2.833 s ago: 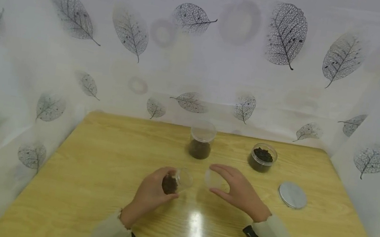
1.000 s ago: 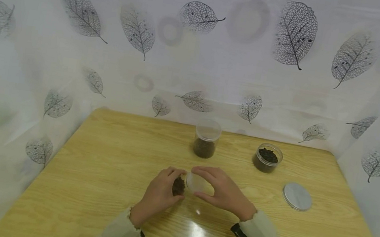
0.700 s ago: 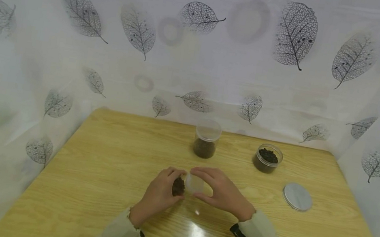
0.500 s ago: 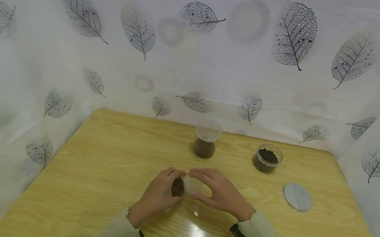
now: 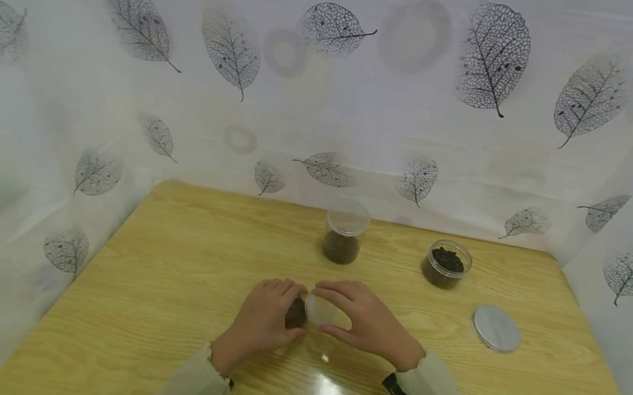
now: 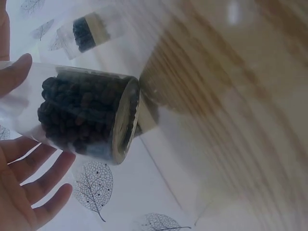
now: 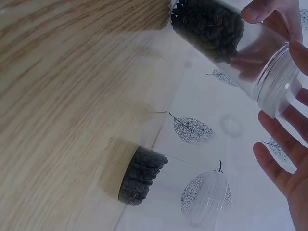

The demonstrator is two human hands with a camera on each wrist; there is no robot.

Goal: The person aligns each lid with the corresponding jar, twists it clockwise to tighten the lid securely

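Observation:
My left hand (image 5: 262, 316) grips a clear jar (image 6: 86, 113) partly filled with dark brown beans that look like coffee beans. The jar leans toward the right, its mouth facing my right hand (image 5: 369, 318). At that mouth is a clear lid (image 5: 322, 310), which my right hand holds by its rim between thumb and fingers. In the right wrist view the lid (image 7: 283, 94) sits against the jar's neck; how far it is screwed on cannot be told. Whether the jar's base edge touches the table is unclear.
A tall clear jar (image 5: 341, 245) of dark beans with its lid on stands at the back. To its right are a low open tub (image 5: 444, 271) of darker pieces and a flat silver-grey lid (image 5: 496, 327). A leaf-print sheet (image 5: 401, 121) surrounds the wooden table (image 5: 194, 234).
Since the earliest frame, my right hand has carried the clear lid left onto the jar's mouth, while the jar shifted slightly right. Over the last second both hands have barely moved.

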